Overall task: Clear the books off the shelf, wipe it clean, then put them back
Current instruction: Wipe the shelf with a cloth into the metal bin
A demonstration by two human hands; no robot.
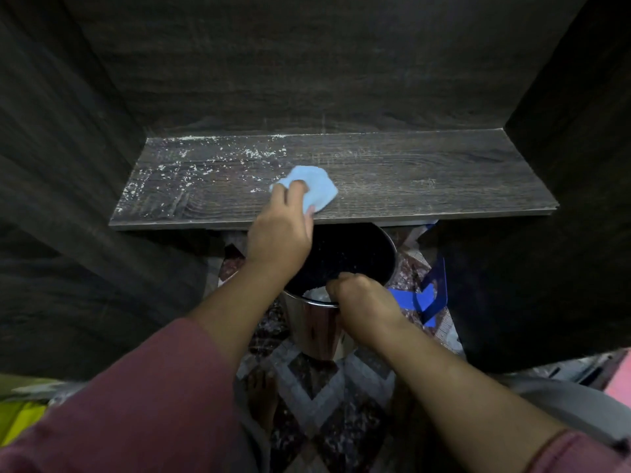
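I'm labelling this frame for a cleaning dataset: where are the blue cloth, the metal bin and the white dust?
blue cloth [322,191]: head view, its bare right half.
metal bin [309,326]: head view, its shiny outer wall.
white dust [254,153]: head view, a patch of specks toward the back left.

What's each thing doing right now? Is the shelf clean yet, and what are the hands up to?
shelf: no books on it; white dust on its left part, right part mostly wiped.
blue cloth: bunched up, lying on the shelf.
left hand: holds the cloth against the shelf.
right hand: grips the bin's rim.
metal bin: open, below the shelf's front edge, white bits inside.
blue bookend: on the floor.
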